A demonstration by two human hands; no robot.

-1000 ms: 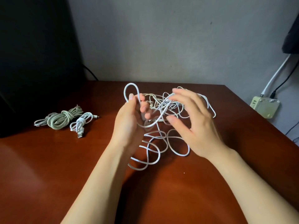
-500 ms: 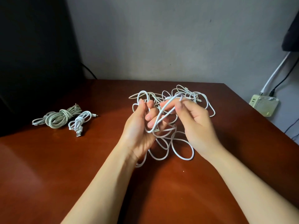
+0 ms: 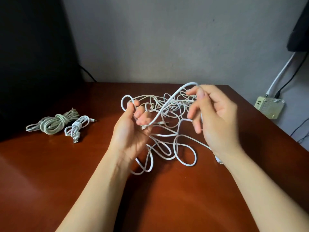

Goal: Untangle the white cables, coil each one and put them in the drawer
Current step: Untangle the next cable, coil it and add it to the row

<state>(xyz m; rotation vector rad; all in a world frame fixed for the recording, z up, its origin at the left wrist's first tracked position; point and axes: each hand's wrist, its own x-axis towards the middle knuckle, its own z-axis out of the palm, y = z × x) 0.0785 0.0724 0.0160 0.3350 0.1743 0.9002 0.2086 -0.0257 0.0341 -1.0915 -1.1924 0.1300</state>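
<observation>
1. At the middle of the reddish tabletop [image 3: 50, 181], a loose tangle of white cables [image 3: 164, 135], with wide loops spilling toward the near side and a denser knot toward the wall.
2. Out of that tangle, one raised strand [image 3: 165, 106], lifted clear of the wood and slanting from lower left to upper right between the two grips.
3. At its lower end, the left grip [image 3: 132, 131], palm up, fingers curled round the raised strand; a small loop standing up above the forefinger.
4. Higher up, the right grip [image 3: 217, 118], thumb and forefinger pinching the top bend of the raised strand, the other fingers loosely spread.
5. Just beside the right wrist, a plug end [image 3: 219, 161] flat on the wood.
6. Well apart on the left, two tied coils side by side: a larger greenish-grey bundle [image 3: 53, 123] and a smaller white bundle [image 3: 77, 127], its USB plug pointing toward the near edge.
7. Beyond, a grey wall [image 3: 150, 39] and a dark panel [image 3: 33, 47] at the left.
8. Off the right edge, a pale power block [image 3: 269, 107] with one white and one black lead running up.
</observation>
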